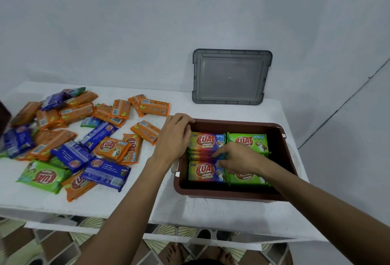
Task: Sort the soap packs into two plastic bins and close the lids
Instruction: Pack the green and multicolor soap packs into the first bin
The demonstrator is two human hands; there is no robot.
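A brown plastic bin (pixel 280 150) stands on the right of the white table and holds several green and rainbow soap packs (pixel 205 141). My left hand (pixel 174 138) curls over the bin's left rim and grips it. My right hand (pixel 236 160) reaches into the bin and pinches the edge of a rainbow pack (pixel 205 172) in the middle stack. A loose pile of orange, blue and green soap packs (pixel 71 136) lies spread over the table's left half. A grey translucent lid (pixel 231 77) leans upright against the wall behind the bin.
The white table (pixel 130 205) ends in a front edge just below the bin. Patterned floor tiles and my bare feet (pixel 175 252) show beneath it. A dark object (pixel 4 117) sits at the far left edge. Only one bin is in view.
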